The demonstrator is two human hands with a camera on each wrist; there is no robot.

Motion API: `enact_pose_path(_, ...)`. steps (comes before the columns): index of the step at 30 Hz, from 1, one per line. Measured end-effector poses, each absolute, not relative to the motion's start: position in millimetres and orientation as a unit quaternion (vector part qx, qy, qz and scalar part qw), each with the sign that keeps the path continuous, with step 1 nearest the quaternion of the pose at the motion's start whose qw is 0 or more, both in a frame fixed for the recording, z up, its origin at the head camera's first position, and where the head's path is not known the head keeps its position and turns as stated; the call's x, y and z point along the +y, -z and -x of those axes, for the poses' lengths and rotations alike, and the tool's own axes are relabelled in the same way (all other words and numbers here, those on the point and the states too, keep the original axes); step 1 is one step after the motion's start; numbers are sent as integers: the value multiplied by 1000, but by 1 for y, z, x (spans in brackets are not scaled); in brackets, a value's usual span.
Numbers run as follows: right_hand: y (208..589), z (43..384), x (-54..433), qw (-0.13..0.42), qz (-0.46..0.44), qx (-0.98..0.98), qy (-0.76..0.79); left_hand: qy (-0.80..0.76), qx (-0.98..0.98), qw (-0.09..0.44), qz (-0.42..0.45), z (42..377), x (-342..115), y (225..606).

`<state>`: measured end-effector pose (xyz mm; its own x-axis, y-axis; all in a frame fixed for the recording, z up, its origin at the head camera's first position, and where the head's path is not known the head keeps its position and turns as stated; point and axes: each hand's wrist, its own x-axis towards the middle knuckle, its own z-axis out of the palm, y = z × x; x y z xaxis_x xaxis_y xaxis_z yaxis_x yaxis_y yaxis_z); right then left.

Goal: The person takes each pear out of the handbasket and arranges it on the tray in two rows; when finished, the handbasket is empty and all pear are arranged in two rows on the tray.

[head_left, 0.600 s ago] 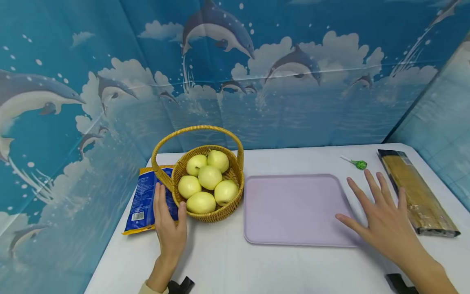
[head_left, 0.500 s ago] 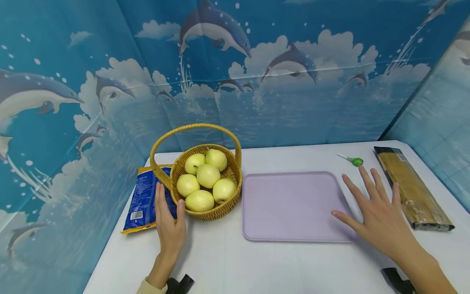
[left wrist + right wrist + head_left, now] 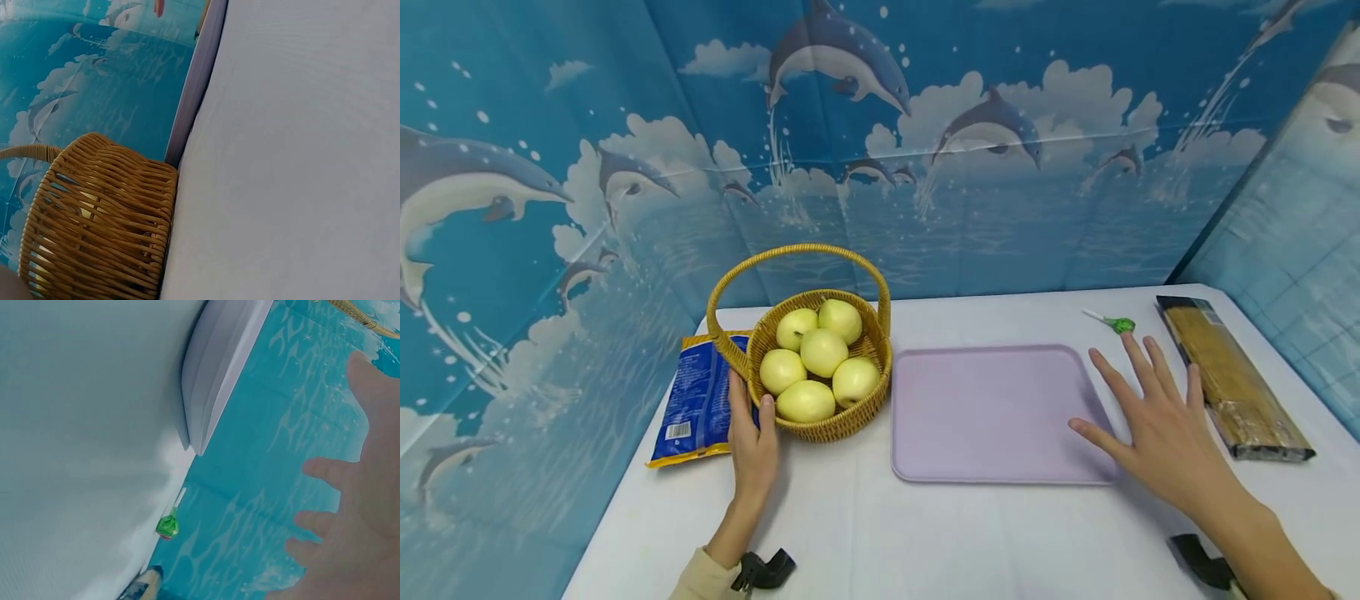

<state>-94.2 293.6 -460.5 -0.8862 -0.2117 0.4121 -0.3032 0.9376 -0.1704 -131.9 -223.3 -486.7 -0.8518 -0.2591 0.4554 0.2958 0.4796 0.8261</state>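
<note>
My left hand (image 3: 754, 454) is at the front left of a wicker basket (image 3: 842, 428), fingers extended along its side; it appears to touch the wall, though part of the fingers is hidden behind it. Several pale yellow-green apples (image 3: 823, 352) fill the basket, whose tall handle stands up. In the left wrist view, the basket's woven side (image 3: 103, 219) looms close. My right hand (image 3: 1168, 442) hovers with spread fingers over the right edge of a lilac tray (image 3: 992, 417), holding nothing. Just beyond its fingertips lies a green-wrapped lollipop (image 3: 1122, 325).
A blue and yellow packet (image 3: 696, 404) lies left of the basket, partly under its handle side. At the right, a long flat gold and black package (image 3: 1232, 375) lies along the table's edge. A dolphin-print curtain (image 3: 985, 225) hangs behind the white table (image 3: 925, 542).
My left hand has moved right, closing in on the basket's side. The right hand stays spread over the tray's edge. The head view has shifted slightly.
</note>
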Motion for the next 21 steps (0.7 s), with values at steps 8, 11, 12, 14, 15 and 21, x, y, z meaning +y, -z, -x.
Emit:
enact_pose_path(8,462,95,291,193,-132,-965,-118,523,-816,244,-13,132,-226,492)
enact_pose_path(11,462,95,289,189,-134,-965,-124,530,-812,242,-17,131,-227,491)
enact_pose_path(12,462,95,288,189,-134,-965,-126,533,-811,242,-16,131,-227,491)
enact_pose_path(14,462,96,288,189,-136,-964,-130,538,-807,242,-12,133,-227,490)
enact_pose_path(15,462,96,288,189,-136,-963,-132,539,-806,242,-8,134,-227,490)
enact_pose_path(21,462,97,289,174,-129,-967,-136,548,-802,238,-8,135,-223,489)
